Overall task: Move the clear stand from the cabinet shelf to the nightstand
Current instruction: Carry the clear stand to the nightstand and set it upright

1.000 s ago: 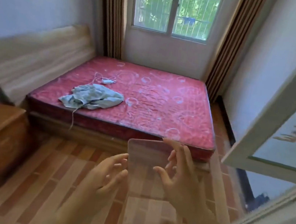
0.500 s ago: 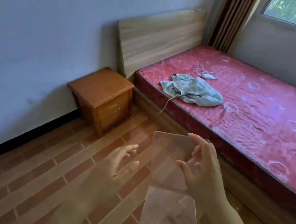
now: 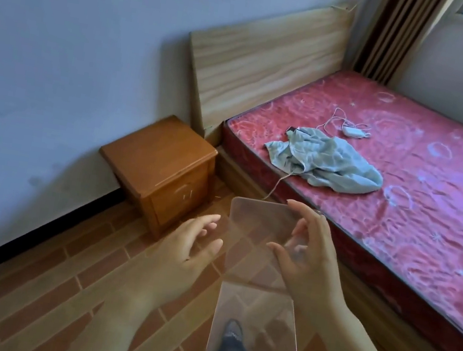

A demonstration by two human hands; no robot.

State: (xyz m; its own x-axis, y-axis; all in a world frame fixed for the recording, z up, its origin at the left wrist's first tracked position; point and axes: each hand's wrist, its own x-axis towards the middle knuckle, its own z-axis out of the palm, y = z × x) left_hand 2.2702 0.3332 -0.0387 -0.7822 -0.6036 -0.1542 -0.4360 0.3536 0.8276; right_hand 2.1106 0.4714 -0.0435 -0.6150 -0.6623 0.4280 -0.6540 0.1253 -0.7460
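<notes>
The clear stand [image 3: 259,286] sits low in the centre of the frame, held in the air above the brick-patterned floor [image 3: 33,289] by the right hand [image 3: 306,260]. That hand closes on the stand's right edge, thumb on the near face and the other fingers [image 3: 304,217] curled over the top corner, showing faintly through the plastic. The stand is a bent sheet: an upper panel tilted away from the camera and a lower panel sloping down toward the bottom of the frame, where a dark shoe shows through it. The left hand [image 3: 191,248] hovers just to the left of the stand with its fingers spread and loose, clasping nothing; whether a fingertip touches the sheet's left edge cannot be told. Further out, left of centre, the wooden nightstand [image 3: 164,152] stands against the pale wall, well apart from the stand, its top bare. Just right of it rises the light wooden headboard [image 3: 259,67], and a red mattress [image 3: 404,184] fills the right side, carrying a crumpled grey cloth [image 3: 326,160] and a white charger [image 3: 352,130] with its cable. Striped curtains [image 3: 398,35] hang at the upper right.
</notes>
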